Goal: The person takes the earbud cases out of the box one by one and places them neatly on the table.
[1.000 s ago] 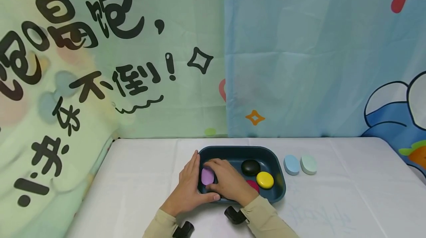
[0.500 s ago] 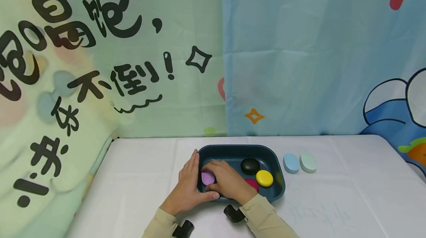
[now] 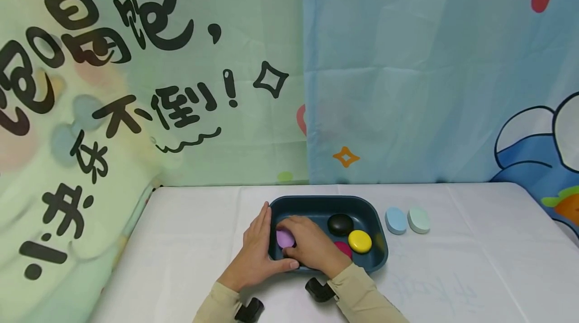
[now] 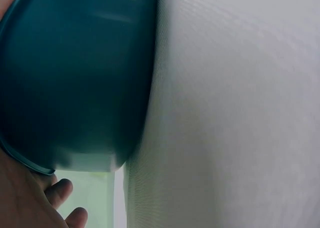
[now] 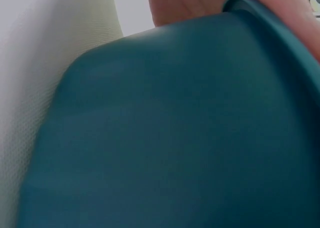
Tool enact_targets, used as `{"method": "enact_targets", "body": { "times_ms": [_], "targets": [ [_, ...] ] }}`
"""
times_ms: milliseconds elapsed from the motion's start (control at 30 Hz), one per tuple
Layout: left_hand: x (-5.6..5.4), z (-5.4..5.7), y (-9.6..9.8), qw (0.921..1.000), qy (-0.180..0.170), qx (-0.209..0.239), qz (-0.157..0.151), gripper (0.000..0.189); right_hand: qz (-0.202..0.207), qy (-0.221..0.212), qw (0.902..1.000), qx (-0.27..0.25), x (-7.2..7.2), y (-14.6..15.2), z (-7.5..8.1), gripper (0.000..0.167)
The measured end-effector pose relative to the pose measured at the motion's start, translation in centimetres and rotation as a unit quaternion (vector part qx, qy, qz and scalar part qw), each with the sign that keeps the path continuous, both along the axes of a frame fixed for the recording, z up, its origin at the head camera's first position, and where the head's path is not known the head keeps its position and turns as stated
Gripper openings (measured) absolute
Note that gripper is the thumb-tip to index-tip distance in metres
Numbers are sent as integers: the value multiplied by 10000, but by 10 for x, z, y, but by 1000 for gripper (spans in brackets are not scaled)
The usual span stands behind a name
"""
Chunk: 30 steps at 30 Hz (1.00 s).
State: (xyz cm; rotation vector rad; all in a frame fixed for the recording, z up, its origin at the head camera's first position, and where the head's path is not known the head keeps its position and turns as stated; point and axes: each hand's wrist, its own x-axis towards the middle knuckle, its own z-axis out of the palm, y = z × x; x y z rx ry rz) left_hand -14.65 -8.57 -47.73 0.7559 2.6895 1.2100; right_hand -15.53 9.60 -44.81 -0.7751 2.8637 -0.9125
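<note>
A dark blue rectangular tray (image 3: pixel 380 230) sits on the white table. My left hand (image 3: pixel 259 247) lies along its left end, fingers straight against the wall and thumb stretched along the front rim. Inside the tray, my right hand (image 3: pixel 312 245) curls its fingers and thumb round a flat purple rounded piece (image 3: pixel 285 238) near the left wall. A black oval piece (image 3: pixel 340 224), a yellow round piece (image 3: pixel 360 241) and a crimson piece (image 3: pixel 345 249), partly hidden by the right hand, lie at the right. The tray's outer wall (image 4: pixel 75 77) fills much of both wrist views.
Right of the tray stand a light blue oval piece (image 3: pixel 396 221) and a pale green one (image 3: pixel 418 220), side by side on the white tablecloth (image 3: pixel 475 262). Printed curtains (image 3: pixel 398 72) hang behind the table and along its left side.
Between my right fingers the purple piece turns a little and shifts slightly right, off the tray's left wall. My left hand keeps its place on the tray.
</note>
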Motion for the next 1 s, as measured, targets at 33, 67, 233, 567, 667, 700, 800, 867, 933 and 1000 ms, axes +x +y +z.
{"method": "enact_targets", "body": {
  "times_ms": [33, 67, 233, 567, 667, 700, 800, 867, 933, 1000],
  "targets": [
    [0, 0, 0, 10000, 5, -3, 0, 130, -45, 8, 10000, 11, 0, 0, 0, 42],
    [0, -1, 0, 10000, 13, -6, 1, 130, -86, 8, 10000, 0, 0, 1, 1, 42],
    [-1, -2, 0, 10000, 37, -6, 18, 130, -222, 9, 9997, -67, 1, 3, 4, 43],
    [-1, -3, 0, 10000, 69, -23, 54, 129, -467, 144, 9988, -34, 6, 10, 6, 43],
    [-1, -2, 1, 10000, 50, -35, 69, 128, -513, 246, 9984, -67, 7, 13, 7, 43],
    [-1, -2, 1, 9999, 52, -47, 75, 128, -546, 263, 9981, -60, 8, 14, 7, 43],
    [-1, -1, 1, 9999, 65, -48, 88, 127, -670, 290, 9973, -23, 10, 17, 9, 44],
    [0, -1, 2, 9999, 80, -66, 99, 126, -769, 309, 9966, 4, 12, 19, 11, 44],
    [0, -1, 2, 9999, 97, -70, 110, 126, -862, 358, 9956, -27, 13, 22, 12, 44],
    [0, -1, 2, 9998, 127, -103, 121, 126, -934, 437, 9946, -85, 15, 25, 14, 44]
  ]
}}
